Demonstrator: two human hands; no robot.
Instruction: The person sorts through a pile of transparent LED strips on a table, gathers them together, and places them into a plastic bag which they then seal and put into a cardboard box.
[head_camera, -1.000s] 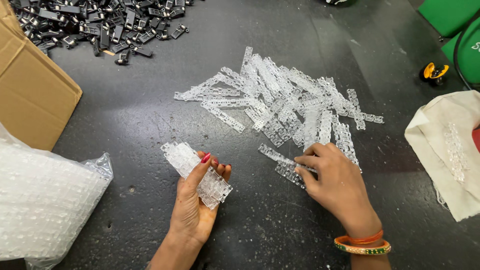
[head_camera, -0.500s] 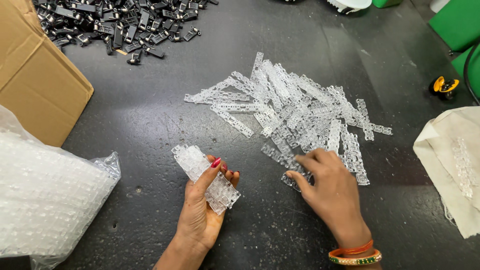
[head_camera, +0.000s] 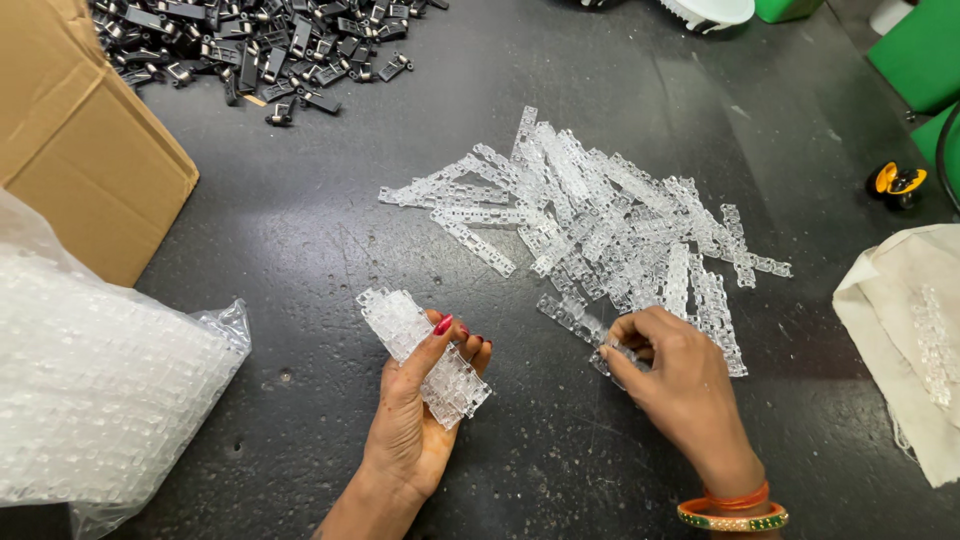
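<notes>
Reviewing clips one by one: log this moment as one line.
left hand: holds stack of clear strips | right hand: pinching one clear strip at pile edge | surface: dark table

— What's up by my left, past the work?

— A cardboard box (head_camera: 85, 150), and just in front of it a clear plastic bag (head_camera: 95, 400) stuffed with small clear parts.

— And at the far edge of my dark table (head_camera: 300, 230)?

— A heap of black plastic pieces (head_camera: 260, 45).

— To my right?

— A cream cloth (head_camera: 905, 340), a little yellow-and-black object (head_camera: 895, 183), and green containers (head_camera: 925, 60) in the corner.
</notes>
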